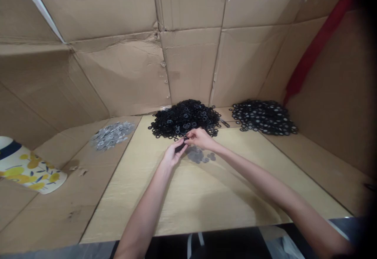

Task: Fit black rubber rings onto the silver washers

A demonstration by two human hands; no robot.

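My left hand (172, 154) is closed round a small dark stack that looks like black rings (180, 146). My right hand (199, 137) pinches at the top of that stack, fingertips touching it. Both hands hover over the light wooden board (188, 196), just in front of a big heap of black rubber rings (185, 117). A few flat grey metal washers (198, 155) lie on the board right under my hands.
A second pile of black rings with grey centres (263, 117) lies at the back right. A heap of grey washers (111, 135) sits at the left. Cardboard walls (188, 55) close in the back and sides. A floral-patterned container (28, 166) lies at far left.
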